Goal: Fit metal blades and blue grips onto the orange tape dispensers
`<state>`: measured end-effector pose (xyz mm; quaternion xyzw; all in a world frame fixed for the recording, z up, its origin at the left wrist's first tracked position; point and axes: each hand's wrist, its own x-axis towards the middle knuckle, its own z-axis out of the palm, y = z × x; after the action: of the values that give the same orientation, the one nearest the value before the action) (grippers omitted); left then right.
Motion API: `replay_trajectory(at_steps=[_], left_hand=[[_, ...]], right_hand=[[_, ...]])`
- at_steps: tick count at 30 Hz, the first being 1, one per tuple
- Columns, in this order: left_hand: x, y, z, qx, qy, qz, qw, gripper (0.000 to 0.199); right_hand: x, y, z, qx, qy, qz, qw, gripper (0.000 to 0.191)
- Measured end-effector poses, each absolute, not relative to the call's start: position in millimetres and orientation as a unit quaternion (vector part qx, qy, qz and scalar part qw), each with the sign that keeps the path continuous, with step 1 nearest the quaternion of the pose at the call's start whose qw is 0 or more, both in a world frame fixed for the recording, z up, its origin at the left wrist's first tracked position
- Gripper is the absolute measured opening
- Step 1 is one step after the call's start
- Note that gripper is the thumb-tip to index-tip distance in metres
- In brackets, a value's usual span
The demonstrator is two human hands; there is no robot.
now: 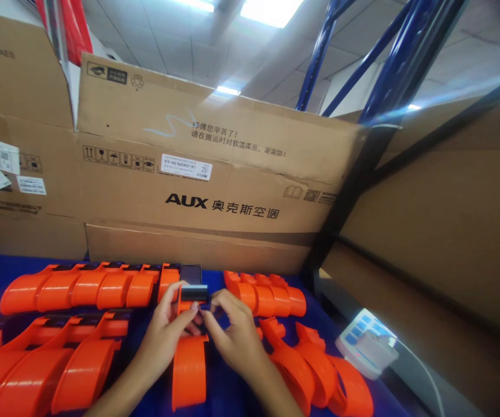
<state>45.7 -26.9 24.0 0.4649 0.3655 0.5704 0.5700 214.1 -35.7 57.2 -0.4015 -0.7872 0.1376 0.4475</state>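
Centrally, low in the frame, the left hand (174, 318) grasps an orange plastic piece (194, 294) with a black bar and pale toothed edge; the right hand (235, 327) bends its fingertips against the right end, whether gripping or only touching I cannot tell; behind stands a matte brown cardboard carton (224, 174), contents hidden; glossy, curved orange parts (113, 288) line the blue tabletop (228, 397) at lower left and right.

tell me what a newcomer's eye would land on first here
Bright orange plastic parts lie in rows left and right across the blue surface, and they probably jump out first. Low in the centre, the left grip and right grip meet at a black piece with a pale toothed edge. Behind stands a big AUX carton.
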Motion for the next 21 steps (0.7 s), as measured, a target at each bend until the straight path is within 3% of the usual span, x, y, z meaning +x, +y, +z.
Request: replay_trajectory(at_steps=[7,10,14,17,21], left_hand=[[44,-31,32,0.411,0.338,0.564,0.631,0.067],[45,-37,37,0.416,0.305,0.525,0.677,0.081],[45,-42,36,0.394,0.256,0.466,0.750,0.090],[45,-44,37,0.396,0.251,0.454,0.757,0.090],[46,-45,41,0.436,0.234,0.464,0.735,0.073]], right_hand=[[218,-38,65,-0.408,-0.714,0.222,0.524,0.010],[220,-36,66,-0.381,-0.659,0.359,0.540,0.029],[222,-34,66,-0.335,-0.636,0.496,0.488,0.042],[222,-33,63,-0.318,-0.605,0.531,0.501,0.043],[217,-32,57,-0.340,-0.585,0.506,0.535,0.039]])
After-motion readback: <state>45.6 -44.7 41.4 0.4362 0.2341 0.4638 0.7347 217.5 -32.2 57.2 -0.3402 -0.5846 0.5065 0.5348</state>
